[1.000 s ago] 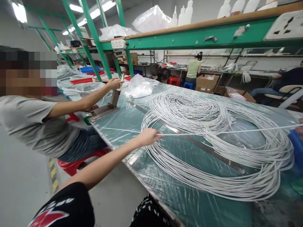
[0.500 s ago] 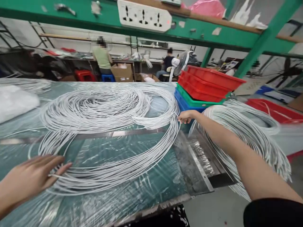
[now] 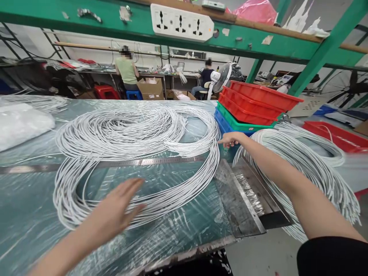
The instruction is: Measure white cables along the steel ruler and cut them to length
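Observation:
A large loop of white cable point(image 3: 172, 199) lies on the film-covered table, its front strands passing behind my left hand point(image 3: 117, 209). That hand is over the loop with its fingers stretched out, slightly blurred, and nothing shows in it. At the loop's right end, my right hand point(image 3: 230, 139) has its index finger extended against or very near the strands. Its other fingers curl back, and no cable can be made out in them. Behind this loop lies a bigger tangled coil of white cable point(image 3: 115, 134), with a smaller ring of cable point(image 3: 195, 147) beside it.
A steel ruler point(image 3: 149, 161) runs across the table under the cables. Red trays point(image 3: 255, 101) sit on green and blue ones at the right. A metal channel point(image 3: 244, 203) stands by the table edge, near a hanging cable bundle point(image 3: 301, 172). A green beam carries a power strip point(image 3: 182, 23).
My left hand has moved right along the front of the loop, off its left end. My right hand stays at the right end, its index finger now straighter. The view has shifted slightly.

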`<state>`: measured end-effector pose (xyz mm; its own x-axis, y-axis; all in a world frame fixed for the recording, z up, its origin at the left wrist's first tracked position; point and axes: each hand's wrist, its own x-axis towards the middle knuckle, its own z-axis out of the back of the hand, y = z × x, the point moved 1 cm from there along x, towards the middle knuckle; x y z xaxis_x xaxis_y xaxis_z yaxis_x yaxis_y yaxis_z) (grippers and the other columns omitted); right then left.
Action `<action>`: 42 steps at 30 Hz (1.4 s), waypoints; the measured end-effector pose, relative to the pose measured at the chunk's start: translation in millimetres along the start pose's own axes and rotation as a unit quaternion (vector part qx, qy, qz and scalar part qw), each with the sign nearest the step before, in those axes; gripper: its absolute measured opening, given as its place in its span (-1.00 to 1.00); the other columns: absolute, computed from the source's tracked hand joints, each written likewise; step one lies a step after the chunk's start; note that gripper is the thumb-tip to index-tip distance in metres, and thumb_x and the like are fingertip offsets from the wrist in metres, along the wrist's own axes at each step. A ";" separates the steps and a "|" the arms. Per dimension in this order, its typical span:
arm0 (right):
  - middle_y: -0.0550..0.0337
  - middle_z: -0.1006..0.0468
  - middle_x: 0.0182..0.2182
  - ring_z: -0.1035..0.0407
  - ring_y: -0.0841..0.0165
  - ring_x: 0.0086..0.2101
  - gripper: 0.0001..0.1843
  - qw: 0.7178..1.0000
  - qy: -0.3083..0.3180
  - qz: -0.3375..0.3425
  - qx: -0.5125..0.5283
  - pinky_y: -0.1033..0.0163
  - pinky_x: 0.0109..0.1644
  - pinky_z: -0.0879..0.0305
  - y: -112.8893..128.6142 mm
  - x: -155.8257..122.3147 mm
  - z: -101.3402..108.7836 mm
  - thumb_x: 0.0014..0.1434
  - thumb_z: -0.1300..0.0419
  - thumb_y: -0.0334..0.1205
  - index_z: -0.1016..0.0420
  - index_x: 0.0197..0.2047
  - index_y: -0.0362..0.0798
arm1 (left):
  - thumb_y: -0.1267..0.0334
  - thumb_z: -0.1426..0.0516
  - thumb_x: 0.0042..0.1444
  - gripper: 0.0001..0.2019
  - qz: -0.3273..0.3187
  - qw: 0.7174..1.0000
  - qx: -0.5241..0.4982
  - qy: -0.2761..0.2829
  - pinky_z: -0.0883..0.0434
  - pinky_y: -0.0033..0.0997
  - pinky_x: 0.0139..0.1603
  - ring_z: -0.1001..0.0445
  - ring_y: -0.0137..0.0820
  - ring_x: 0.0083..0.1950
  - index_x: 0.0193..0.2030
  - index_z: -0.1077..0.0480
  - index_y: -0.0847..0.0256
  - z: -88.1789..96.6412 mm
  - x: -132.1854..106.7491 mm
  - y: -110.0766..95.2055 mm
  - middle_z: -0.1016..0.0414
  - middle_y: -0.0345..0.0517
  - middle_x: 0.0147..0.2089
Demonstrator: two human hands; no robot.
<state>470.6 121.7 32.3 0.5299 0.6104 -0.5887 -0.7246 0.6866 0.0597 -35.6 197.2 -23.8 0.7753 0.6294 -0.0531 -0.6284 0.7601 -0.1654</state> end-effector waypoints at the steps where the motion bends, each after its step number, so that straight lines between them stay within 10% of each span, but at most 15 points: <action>1: 0.01 -0.49 -0.44 -0.25 0.43 -0.57 -0.42 1.000 -0.013 0.012 -0.007 0.28 -0.41 -0.19 5.1 -7.0 5.4 0.32 -0.10 0.19 -0.54 -0.28 -0.23 | -0.15 0.01 0.24 -0.28 -0.035 0.999 0.005 0.018 -0.06 0.00 0.45 0.05 -0.13 0.47 0.46 0.17 -0.04 -6.6 4.5 -33.0 0.07 -0.17 0.48; 5: 0.03 -0.50 -0.42 -0.28 0.42 -0.56 -0.52 0.987 -0.034 0.144 -0.064 0.29 -0.42 -0.16 46.0 -48.8 4.7 0.39 -0.05 0.05 -0.54 -0.26 -0.21 | 0.13 -0.24 0.07 -0.09 -0.115 0.987 0.046 0.104 -0.19 -0.01 0.37 -0.03 0.00 0.42 0.45 0.14 0.29 -30.3 23.0 -109.9 -0.01 0.18 0.43; 9: 0.05 -0.55 -0.29 -0.44 0.28 -0.32 -0.62 0.927 -0.009 0.309 -0.211 0.28 -0.28 -0.24 102.3 -96.6 -40.4 0.24 -0.26 0.03 -0.56 -0.13 -0.15 | 0.38 -0.16 0.02 -0.47 -0.087 0.985 0.085 0.122 -0.43 -0.10 0.05 -0.31 -0.02 0.16 0.18 -0.25 0.37 -34.4 34.9 -119.0 -0.31 0.23 0.15; 15: -0.15 -0.39 0.11 -0.35 0.03 0.05 -0.20 0.856 0.003 0.376 -0.355 0.18 -0.08 -0.34 160.5 -113.3 -123.4 -0.03 -0.45 -0.03 -0.35 0.21 -0.18 | 0.30 -0.25 -0.06 -0.52 -0.070 0.980 0.109 0.154 -0.45 -0.15 -0.03 -0.32 -0.04 0.10 0.04 -0.29 0.35 -24.9 45.7 -127.6 -0.32 0.21 0.06; 25: -0.17 -0.46 0.00 -0.43 0.06 -0.04 -0.40 0.830 -0.040 0.396 -0.391 0.09 -0.05 -0.42 154.9 -121.5 -179.1 0.05 -0.36 -0.19 -0.38 0.13 -0.25 | 0.34 -0.22 -0.02 -0.59 -0.085 0.978 0.085 0.170 -0.43 -0.10 0.05 -0.44 -0.05 0.03 0.00 -0.37 0.43 -35.3 47.2 -134.7 -0.44 0.26 -0.01; 42: -0.11 -0.54 -0.09 -0.47 0.04 -0.10 -0.58 0.851 -0.009 0.379 -0.363 0.15 -0.15 -0.38 153.9 -129.1 -164.8 0.09 -0.26 -0.09 -0.52 -0.01 -0.13 | 0.30 -0.10 0.13 -0.73 -0.057 0.995 0.047 0.073 -0.45 -0.14 -0.14 -0.52 -0.01 -0.08 -0.03 -0.37 0.34 -52.5 31.9 -128.0 -0.51 0.18 -0.11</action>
<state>218.0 83.5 -15.3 -0.2091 0.7795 -0.5904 -0.9391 -0.3285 -0.1010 73.0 111.6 -56.1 0.8381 0.5142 -0.1822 -0.5345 0.8409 -0.0855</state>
